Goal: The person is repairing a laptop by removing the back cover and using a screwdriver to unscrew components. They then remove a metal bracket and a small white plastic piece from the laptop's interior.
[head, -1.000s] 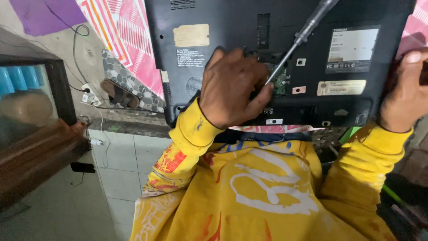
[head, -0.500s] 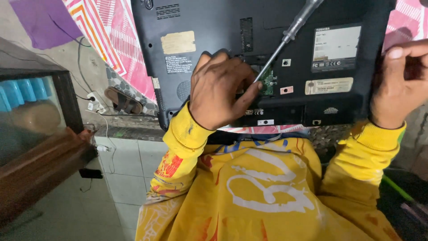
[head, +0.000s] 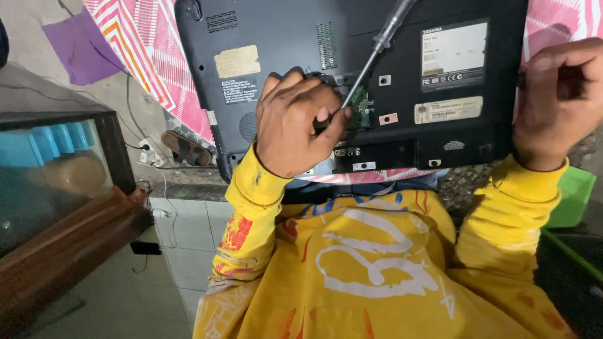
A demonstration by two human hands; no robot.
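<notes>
Under the left hand point(head: 295, 122), the fingers point(head: 326, 116) are curled narrow over an open bay in the upturned black laptop point(head: 282, 37), holding a small dark part against the green circuit board point(head: 359, 108). Just beside them a screwdriver point(head: 377, 47) slants down, its tip at the board. Well apart, the right hand point(head: 556, 103) has its fingers closed on the laptop's edge. Beyond lie a striped cloth point(head: 138, 37), a sandal point(head: 185, 147) and a green box point(head: 575, 194).

1. A lived-in home floor, used as a makeshift repair spot.
2. Pale floor tiles point(head: 188, 251) at lower left.
3. A sandal point(head: 185, 149) and a striped pink cloth point(head: 151, 56) at upper left.
4. A glass-fronted wooden cabinet point(head: 56, 182) at left.
</notes>
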